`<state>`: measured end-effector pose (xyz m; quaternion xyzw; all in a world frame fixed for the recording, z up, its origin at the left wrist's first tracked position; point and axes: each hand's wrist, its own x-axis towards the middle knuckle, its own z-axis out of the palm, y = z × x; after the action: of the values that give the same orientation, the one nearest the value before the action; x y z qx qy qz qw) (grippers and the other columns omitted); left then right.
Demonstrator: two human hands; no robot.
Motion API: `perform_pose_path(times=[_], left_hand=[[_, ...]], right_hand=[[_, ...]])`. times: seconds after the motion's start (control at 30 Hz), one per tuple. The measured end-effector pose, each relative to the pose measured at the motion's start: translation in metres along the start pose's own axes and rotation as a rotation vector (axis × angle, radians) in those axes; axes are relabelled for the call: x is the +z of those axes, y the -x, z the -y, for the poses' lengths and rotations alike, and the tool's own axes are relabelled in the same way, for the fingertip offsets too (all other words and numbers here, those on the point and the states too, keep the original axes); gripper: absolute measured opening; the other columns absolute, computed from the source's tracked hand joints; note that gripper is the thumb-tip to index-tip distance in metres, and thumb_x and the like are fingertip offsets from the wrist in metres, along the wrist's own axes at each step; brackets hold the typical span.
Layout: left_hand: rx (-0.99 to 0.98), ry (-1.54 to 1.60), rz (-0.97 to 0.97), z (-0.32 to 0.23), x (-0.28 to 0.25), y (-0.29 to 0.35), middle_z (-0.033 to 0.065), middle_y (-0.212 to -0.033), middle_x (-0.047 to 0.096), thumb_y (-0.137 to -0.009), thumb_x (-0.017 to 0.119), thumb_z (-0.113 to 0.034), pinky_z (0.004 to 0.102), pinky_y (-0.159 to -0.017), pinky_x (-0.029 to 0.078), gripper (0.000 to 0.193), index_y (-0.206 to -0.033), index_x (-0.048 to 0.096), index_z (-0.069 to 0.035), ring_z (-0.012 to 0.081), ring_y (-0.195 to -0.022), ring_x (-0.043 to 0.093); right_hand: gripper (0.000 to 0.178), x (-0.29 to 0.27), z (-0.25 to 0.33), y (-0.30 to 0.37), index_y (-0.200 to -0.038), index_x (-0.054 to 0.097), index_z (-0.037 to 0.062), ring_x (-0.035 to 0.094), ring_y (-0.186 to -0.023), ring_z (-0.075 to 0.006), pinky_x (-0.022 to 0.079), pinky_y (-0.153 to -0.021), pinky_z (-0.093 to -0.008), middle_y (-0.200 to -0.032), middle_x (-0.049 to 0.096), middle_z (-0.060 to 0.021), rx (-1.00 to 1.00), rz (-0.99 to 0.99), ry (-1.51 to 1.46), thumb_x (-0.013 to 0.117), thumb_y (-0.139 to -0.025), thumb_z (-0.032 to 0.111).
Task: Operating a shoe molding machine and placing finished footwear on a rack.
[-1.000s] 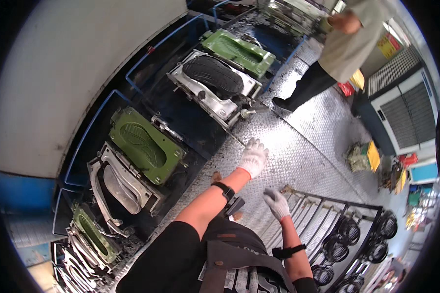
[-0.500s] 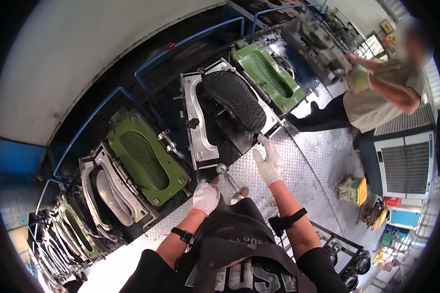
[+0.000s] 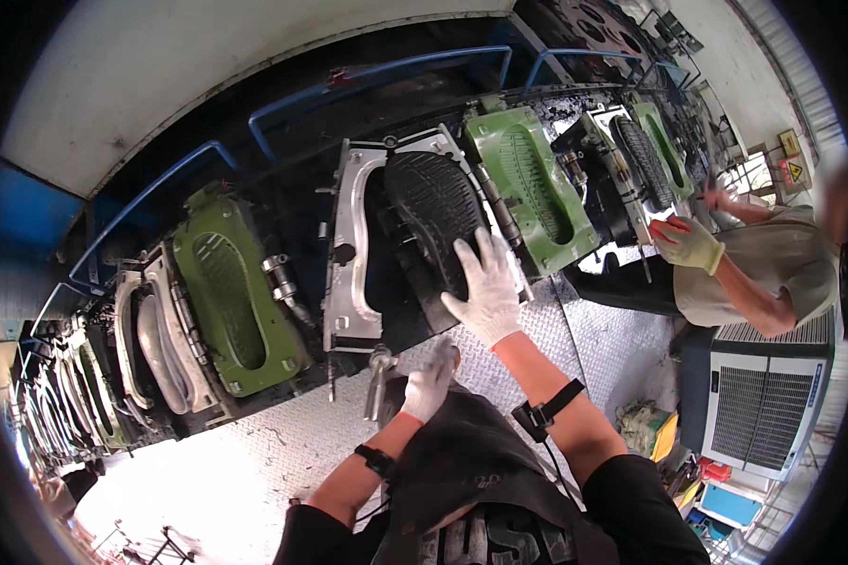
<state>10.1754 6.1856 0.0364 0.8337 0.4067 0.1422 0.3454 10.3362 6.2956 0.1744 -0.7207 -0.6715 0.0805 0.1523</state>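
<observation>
My right hand (image 3: pixel 490 294), in a white knit glove, is open with fingers spread over the near end of a black ridged shoe sole (image 3: pixel 433 202). Whether its fingertips press on the sole I cannot tell. The sole sits raised on a silver metal shoe-sole mould (image 3: pixel 356 282), whose inner frame follows the outline of a foot. My left hand (image 3: pixel 428 388), gloved too, is low by my dark apron (image 3: pixel 481 443), its fingers closed and partly hidden. Beside it, on its left, stands a metal rod with a rounded head (image 3: pixel 379 372). A green mould half (image 3: pixel 532 188) adjoins the silver one.
Another green mould half (image 3: pixel 226 292) and further moulds (image 3: pixel 151 348) line the bench to the left. Blue guard rails (image 3: pixel 377 80) run behind. At right a co-worker's yellow-gloved hand (image 3: pixel 688 243) is by another mould (image 3: pixel 636 169). A large air cooler (image 3: pixel 758 405) stands on the tread-plate floor (image 3: pixel 622 344).
My right hand has moved left and forward from the mould's near corner onto the sole. My view has shifted to the right, uncovering another mould by the co-worker.
</observation>
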Motion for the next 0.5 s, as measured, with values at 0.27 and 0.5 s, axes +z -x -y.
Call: perform_pose_path(times=[0.27,0.5], left_hand=[[-0.359,1.055,-0.744,0.014,-0.005,-0.16,0.012,-0.125,0.057,-0.098,0.044,-0.039,0.0348,-0.094,0.047,0.052,-0.136,0.045,-0.003,0.0226,-0.109,0.058],[-0.383,1.189,-0.726,0.025,0.015,-0.125,0.0117,-0.124,0.057,-0.098,0.045,-0.039,0.0346,-0.094,0.047,0.052,-0.135,0.046,-0.003,0.0222,-0.108,0.058]], right_hand=[[0.074,-0.013,-0.01,-0.006,-0.135,0.045,0.0158,0.042,-0.12,-0.0406,0.034,-0.101,-0.0508,-0.141,0.036,-0.0198,-0.073,0.031,-0.022,0.076,-0.07,0.034],[0.085,0.002,-0.016,-0.022,-0.136,0.043,0.0187,0.039,-0.122,-0.0418,0.039,-0.098,-0.0514,-0.145,0.033,-0.0176,-0.083,-0.034,-0.148,0.081,-0.061,0.027]])
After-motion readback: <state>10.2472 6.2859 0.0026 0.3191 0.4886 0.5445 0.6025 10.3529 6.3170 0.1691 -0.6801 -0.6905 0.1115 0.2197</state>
